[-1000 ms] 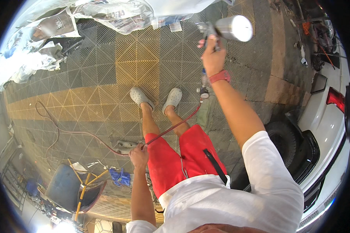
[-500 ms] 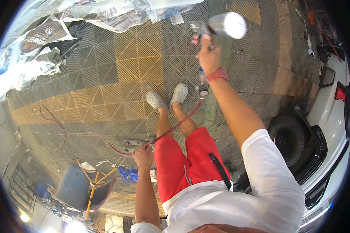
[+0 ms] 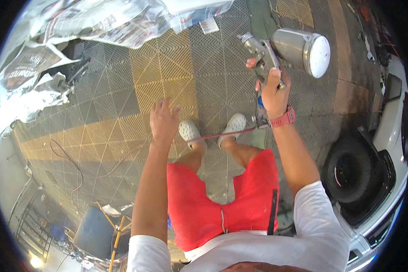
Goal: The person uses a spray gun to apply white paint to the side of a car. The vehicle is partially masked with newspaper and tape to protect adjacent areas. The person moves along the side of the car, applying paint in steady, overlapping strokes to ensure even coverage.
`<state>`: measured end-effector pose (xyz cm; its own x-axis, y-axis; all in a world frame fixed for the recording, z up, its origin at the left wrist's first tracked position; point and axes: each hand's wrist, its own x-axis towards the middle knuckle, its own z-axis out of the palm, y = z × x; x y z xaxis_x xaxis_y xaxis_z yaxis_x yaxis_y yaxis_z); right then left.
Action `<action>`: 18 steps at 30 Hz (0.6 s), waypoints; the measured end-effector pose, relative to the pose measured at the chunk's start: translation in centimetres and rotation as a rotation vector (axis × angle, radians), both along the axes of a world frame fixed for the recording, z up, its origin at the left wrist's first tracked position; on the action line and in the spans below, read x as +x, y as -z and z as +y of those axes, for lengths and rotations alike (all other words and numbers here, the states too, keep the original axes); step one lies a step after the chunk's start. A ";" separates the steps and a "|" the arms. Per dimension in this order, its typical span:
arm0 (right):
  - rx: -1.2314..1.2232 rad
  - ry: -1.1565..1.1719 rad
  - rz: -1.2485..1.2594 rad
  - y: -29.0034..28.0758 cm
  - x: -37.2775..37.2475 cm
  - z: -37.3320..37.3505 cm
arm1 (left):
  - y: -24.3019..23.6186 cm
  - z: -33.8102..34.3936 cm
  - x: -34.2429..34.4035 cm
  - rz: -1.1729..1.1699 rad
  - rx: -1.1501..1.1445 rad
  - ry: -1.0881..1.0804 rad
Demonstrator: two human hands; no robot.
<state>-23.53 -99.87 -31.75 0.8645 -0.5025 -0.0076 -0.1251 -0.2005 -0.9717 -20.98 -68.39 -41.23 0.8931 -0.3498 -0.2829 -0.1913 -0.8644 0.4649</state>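
Beneath you, a ribbed floor of grey and yellow tiles bears your pale clogs and, off to your left, a loosely curving reddish hose.

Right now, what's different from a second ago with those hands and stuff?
The left hand let go of the red hose and moved forward, away from the body, to hang empty over the floor tiles. The right hand shifted rightward in the picture with the spray gun. The legs stand wider apart now. Unchanged: the right hand's grip, and the paper sheets at upper left.
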 end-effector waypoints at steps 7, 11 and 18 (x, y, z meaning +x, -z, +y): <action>0.082 -0.025 -0.136 7.2 0.5 -3.2 | 9.3 -19.8 10.6 -0.504 0.056 0.638; 0.103 0.041 -0.154 10.5 -0.2 -4.7 | 12.5 -28.4 14.3 -0.859 0.163 0.692; 0.153 0.057 -0.228 12.4 1.5 -4.9 | 14.8 -32.6 22.0 -1.141 0.152 0.528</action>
